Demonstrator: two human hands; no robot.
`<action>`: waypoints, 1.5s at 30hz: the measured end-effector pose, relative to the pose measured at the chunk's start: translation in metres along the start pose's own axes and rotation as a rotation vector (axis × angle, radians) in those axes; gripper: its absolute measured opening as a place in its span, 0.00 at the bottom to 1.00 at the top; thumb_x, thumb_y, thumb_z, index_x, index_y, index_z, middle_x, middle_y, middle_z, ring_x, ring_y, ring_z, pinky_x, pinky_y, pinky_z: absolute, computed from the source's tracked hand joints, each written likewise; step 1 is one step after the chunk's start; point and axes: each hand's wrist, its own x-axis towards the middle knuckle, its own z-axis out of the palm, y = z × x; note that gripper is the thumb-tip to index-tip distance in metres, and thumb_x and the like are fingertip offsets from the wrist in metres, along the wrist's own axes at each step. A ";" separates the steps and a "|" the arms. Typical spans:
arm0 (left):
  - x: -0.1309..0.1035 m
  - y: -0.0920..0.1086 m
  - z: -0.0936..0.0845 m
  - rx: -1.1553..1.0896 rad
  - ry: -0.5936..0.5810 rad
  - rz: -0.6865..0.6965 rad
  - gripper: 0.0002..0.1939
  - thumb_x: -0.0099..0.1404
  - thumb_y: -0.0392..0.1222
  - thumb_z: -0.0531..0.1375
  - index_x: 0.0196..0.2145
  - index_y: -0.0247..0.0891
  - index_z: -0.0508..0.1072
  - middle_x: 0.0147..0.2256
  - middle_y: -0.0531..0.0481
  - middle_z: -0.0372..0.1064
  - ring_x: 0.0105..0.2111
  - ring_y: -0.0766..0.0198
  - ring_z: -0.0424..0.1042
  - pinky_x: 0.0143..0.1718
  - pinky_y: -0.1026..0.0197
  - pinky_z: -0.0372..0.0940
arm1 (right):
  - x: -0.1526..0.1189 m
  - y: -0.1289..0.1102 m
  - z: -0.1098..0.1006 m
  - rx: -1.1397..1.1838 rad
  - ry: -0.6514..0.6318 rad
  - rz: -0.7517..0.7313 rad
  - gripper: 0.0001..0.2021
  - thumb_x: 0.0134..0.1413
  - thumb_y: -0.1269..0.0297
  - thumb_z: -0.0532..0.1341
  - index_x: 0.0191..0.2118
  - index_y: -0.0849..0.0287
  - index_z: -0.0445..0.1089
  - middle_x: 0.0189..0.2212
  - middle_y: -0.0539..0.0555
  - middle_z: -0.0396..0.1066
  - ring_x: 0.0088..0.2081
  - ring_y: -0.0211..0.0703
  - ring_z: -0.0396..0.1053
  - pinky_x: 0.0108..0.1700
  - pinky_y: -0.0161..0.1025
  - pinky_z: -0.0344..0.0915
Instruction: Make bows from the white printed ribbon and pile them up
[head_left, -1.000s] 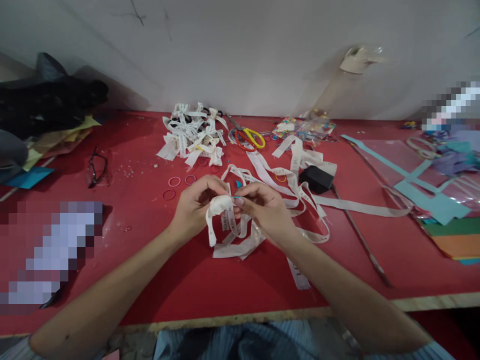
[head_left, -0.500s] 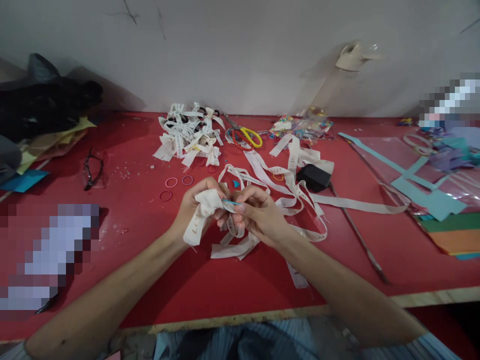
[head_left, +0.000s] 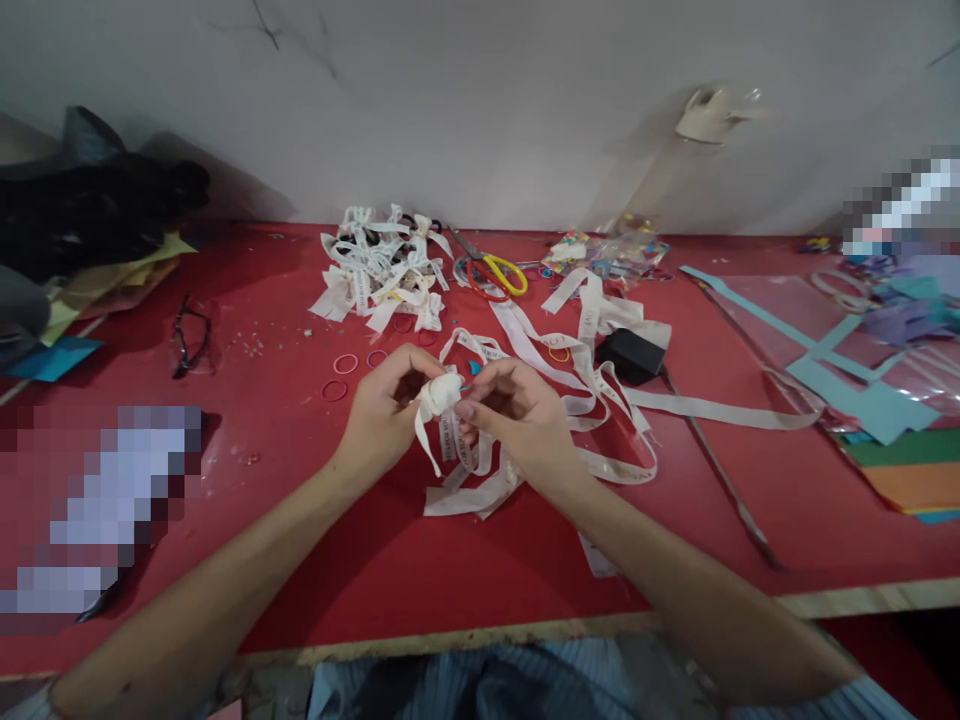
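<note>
Both hands meet over the middle of the red table (head_left: 315,560). My left hand (head_left: 382,415) and my right hand (head_left: 517,415) pinch a bunched piece of white printed ribbon (head_left: 442,400) between them, its tails hanging down onto more loose ribbon (head_left: 472,490). A small blue elastic shows at my right fingertips. A long white ribbon strip (head_left: 570,370) trails away to the right behind my right hand.
A pile of finished white ribbon bows (head_left: 382,270) lies at the back, scissors (head_left: 491,275) with yellow and red handles beside it. Pink rubber bands (head_left: 346,363), glasses (head_left: 187,335), a black box (head_left: 630,355), a thin rod (head_left: 720,470) and coloured paper sheets (head_left: 885,410) lie around.
The ribbon in my hands has been gathered from a loose loop into a tight bunch. My hands have drawn closer together and risen slightly.
</note>
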 end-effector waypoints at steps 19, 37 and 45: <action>-0.006 0.002 0.014 -0.016 0.112 -0.124 0.12 0.57 0.44 0.65 0.27 0.38 0.66 0.22 0.57 0.63 0.21 0.71 0.61 0.21 0.68 0.58 | -0.004 -0.007 -0.004 -0.428 -0.101 -0.321 0.09 0.59 0.68 0.59 0.42 0.53 0.76 0.39 0.53 0.75 0.41 0.41 0.72 0.43 0.39 0.70; -0.011 -0.001 0.014 0.250 0.142 0.003 0.07 0.58 0.30 0.62 0.29 0.38 0.67 0.25 0.58 0.65 0.25 0.71 0.63 0.27 0.68 0.59 | -0.006 -0.003 0.005 -0.708 0.055 -0.607 0.05 0.53 0.71 0.65 0.35 0.55 0.73 0.33 0.51 0.77 0.37 0.42 0.74 0.40 0.39 0.72; -0.011 0.001 0.015 0.307 0.188 0.067 0.10 0.55 0.27 0.62 0.28 0.38 0.66 0.24 0.59 0.63 0.24 0.72 0.62 0.27 0.69 0.59 | -0.009 -0.004 0.008 -0.721 0.110 -0.528 0.03 0.53 0.70 0.66 0.34 0.56 0.72 0.32 0.50 0.77 0.34 0.39 0.74 0.40 0.36 0.71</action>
